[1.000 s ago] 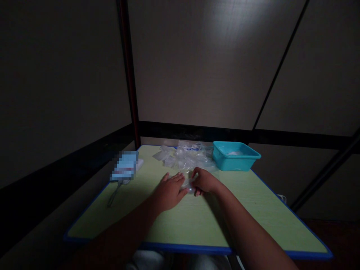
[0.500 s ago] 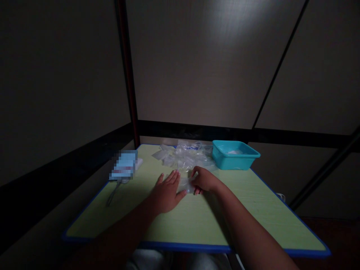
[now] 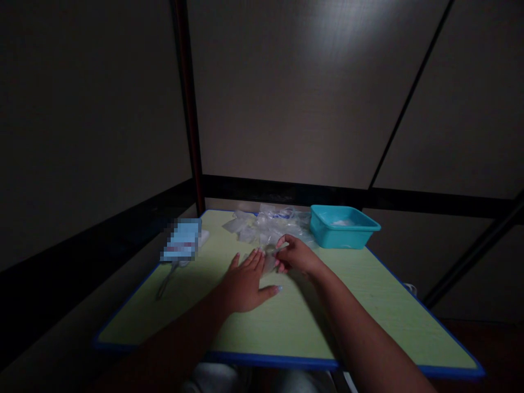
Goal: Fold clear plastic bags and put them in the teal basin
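A small clear plastic bag point(image 3: 269, 264) lies between my hands over the middle of the table. My left hand point(image 3: 245, 284) is flat with its fingers stretched out and thumb spread, its fingertips resting on the bag's left part. With bent, pinching fingers, my right hand point(image 3: 295, 255) grips the bag's right edge and lifts it a little. Part of the bag is hidden under the left fingers. Just beyond the hands spreads a heap of clear plastic bags point(image 3: 266, 226).
A turquoise plastic basket point(image 3: 341, 236) with something whitish inside stands at the back right. On the left edge sits a blurred-out blue item point(image 3: 182, 240) beside a white object, with a cord-like thing point(image 3: 166, 283) near it. The green table point(image 3: 278, 333) has a blue rim.
My right hand has moved slightly up and away from me, raising the bag's right side. The left thumb has spread outward to the right, off the bag.
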`<state>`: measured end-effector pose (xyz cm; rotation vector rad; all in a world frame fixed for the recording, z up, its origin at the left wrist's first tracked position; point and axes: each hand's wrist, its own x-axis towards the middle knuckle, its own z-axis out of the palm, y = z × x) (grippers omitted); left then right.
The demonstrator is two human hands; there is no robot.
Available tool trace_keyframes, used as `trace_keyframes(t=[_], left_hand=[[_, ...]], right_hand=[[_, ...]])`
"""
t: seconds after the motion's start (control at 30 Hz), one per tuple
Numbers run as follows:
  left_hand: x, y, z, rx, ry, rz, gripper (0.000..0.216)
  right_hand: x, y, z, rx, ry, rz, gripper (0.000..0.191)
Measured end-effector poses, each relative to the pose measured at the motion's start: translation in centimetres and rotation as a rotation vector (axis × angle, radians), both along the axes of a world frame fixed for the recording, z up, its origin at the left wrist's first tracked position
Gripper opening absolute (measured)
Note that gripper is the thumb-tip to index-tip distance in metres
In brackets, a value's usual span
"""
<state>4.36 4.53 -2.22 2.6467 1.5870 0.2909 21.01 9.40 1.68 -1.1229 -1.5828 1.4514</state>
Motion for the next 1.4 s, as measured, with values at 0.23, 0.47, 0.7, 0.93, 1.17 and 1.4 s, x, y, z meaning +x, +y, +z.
trace_keyframes(t=[0.23, 0.47, 0.7, 0.93, 1.17, 1.4], left_hand=[[0.2, -0.2, 0.3, -0.008, -0.030, -0.029, 0.089], [0.3, -0.3, 0.3, 0.003, -0.045, -0.044, 0.082], [0.1, -0.8, 0.6, 0.075, -0.032, -0.010, 0.074], [0.0, -0.8, 0.6, 0.097, -0.050, 0.035, 0.078], [-0.1, -0.9, 0.6, 0.055, -0.073, 0.033, 0.070], [-0.1, -0.8, 0.8, 0.074, -0.105, 0.057, 0.076]], right_hand=[[-1.7, 0.6, -1.1, 0.116, 0.197, 0.010, 0.033], [-2.4, 1.0, -1.7, 0.196, 0.150, 0.130, 0.027], [-0.2, 1.9, -2.0, 0.237, -0.150, -0.016, 0.015], [0.0, 1.2, -1.7, 0.068, -0.184, 0.093, 0.025], [0.0, 1.6, -2.3, 0.005, -0.034, 0.177, 0.029], [0.0, 1.7, -2.4, -0.034, -0.059, 0.185, 0.023]])
